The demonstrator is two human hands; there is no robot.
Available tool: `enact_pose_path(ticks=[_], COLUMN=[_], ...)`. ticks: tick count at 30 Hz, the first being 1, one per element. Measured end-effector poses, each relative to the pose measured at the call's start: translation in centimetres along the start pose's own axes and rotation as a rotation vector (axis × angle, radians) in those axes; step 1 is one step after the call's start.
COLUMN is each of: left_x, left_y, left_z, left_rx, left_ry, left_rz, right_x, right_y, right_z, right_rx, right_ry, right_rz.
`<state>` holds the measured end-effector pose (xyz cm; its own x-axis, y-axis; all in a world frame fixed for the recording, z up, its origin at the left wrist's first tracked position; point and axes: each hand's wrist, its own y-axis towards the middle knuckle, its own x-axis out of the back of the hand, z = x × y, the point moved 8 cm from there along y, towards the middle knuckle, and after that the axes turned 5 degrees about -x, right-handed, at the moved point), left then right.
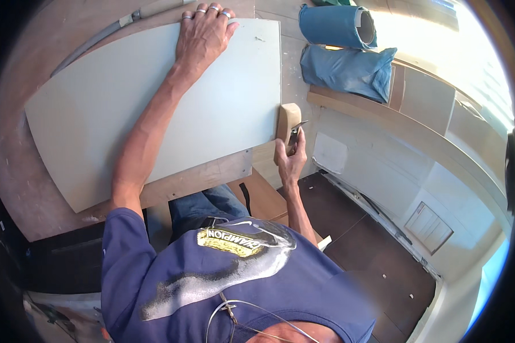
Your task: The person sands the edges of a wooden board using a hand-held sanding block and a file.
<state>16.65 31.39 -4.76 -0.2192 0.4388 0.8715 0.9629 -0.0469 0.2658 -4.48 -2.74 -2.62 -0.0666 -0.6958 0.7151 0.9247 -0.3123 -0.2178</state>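
A large pale grey-white panel [171, 108] lies flat on a brown wooden board, its right end near the board's edge. My left hand [205, 37] reaches across it and grips its far edge, fingers bent over the rim. At the panel's right edge my right hand [290, 154] is closed round the near end of a small wooden hand plane [288, 123]. The plane stands against that edge, its dark blade and metal parts showing on the right side. Where its sole meets the edge is hidden from me.
A grey hose [91, 51] runs behind the panel on the wooden board [203, 177]. At the far right, a blue roll [335, 26] and a blue wrapped bundle [349, 71] rest by a wooden ledge [377, 106]. A white wall with a vent [429, 227] rises beyond the dark tiled floor [360, 251].
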Motion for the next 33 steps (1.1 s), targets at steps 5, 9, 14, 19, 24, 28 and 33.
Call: enact_pose_path(ticks=[5, 9, 14, 19, 24, 28, 33], left_x=[1.3, 2.0, 1.5, 1.4, 1.6, 1.9, 1.8], left_y=[-0.4, -0.3, 0.2, 0.5, -0.1, 0.0, 0.4], left_z=[0.5, 0.6, 0.5, 0.2, 0.8, 0.5, 0.4], left_rx=[0.034, -0.001, -0.026, -0.017, 0.004, -0.009, -0.005], left_ry=[0.015, 0.138, 0.027, -0.012, 0.01, 0.007, -0.019], left_rz=[0.053, -0.075, -0.086, -0.069, -0.059, -0.065, -0.066], right_x=[0.2, -3.0, -8.5, -11.0, -11.9, -10.7, -11.3], right_y=[6.1, 14.7, 17.8, 20.9, 20.1, 17.6, 20.6], right_z=[3.9, 10.3, 17.8, 21.2, 22.8, 20.5, 23.5], right_rx=[-0.105, 0.156, 0.477, 0.457, 0.485, 0.46, 0.537], right_ry=[0.358, 0.156, -0.221, -0.308, -0.342, -0.337, -0.358], right_rz=[0.004, 0.049, -0.021, -0.051, -0.028, -0.032, -0.102])
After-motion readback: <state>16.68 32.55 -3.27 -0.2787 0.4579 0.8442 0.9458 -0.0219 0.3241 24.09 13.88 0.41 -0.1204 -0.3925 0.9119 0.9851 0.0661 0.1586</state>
